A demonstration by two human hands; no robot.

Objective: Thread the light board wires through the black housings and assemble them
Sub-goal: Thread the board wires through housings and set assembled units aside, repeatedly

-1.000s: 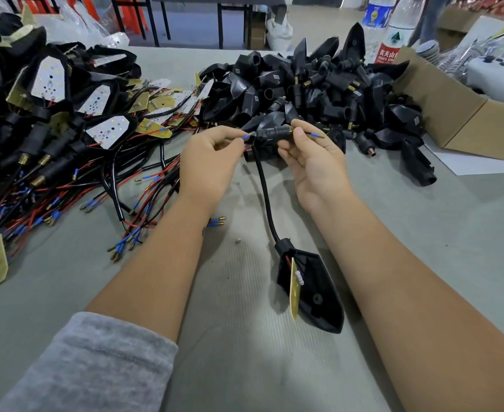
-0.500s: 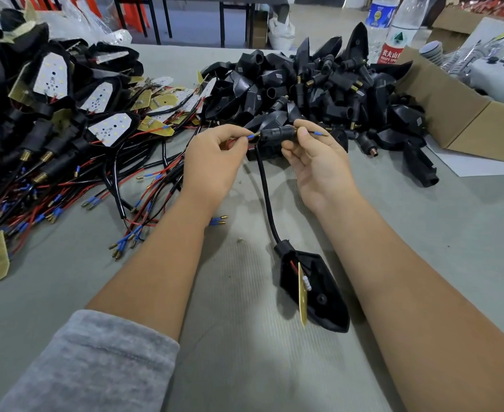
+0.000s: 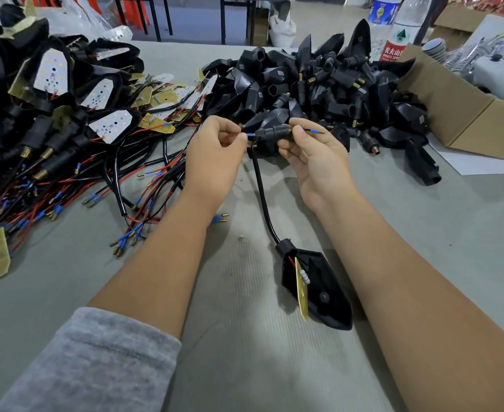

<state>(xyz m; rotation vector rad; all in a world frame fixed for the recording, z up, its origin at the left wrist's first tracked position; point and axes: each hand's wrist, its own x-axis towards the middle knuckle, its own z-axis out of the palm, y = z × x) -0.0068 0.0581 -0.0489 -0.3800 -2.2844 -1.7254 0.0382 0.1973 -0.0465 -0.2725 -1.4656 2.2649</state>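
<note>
My left hand [image 3: 215, 156] pinches a red wire [image 3: 230, 137] with a blue-sleeved tip at the left end of a small black ribbed connector [image 3: 273, 132]. My right hand [image 3: 316, 162] grips that connector, and a black wire with a blue sleeve [image 3: 313, 131] sticks out past its fingers to the right. A black sheathed cable [image 3: 261, 191] runs down from the connector to a black housing [image 3: 319, 289] lying on the table between my forearms, with a yellow light board [image 3: 301, 289] standing on edge in it.
A heap of empty black housings [image 3: 319, 81] lies behind my hands. Assembled lights, loose boards and a tangle of red and black wires [image 3: 66, 162] fill the left. A cardboard box [image 3: 464, 120] and two bottles [image 3: 393, 34] stand at the right rear on the grey table [image 3: 244, 337].
The left hand has drawn more red wire out at the connector's left end. The housing and its cable have barely shifted on the table.
</note>
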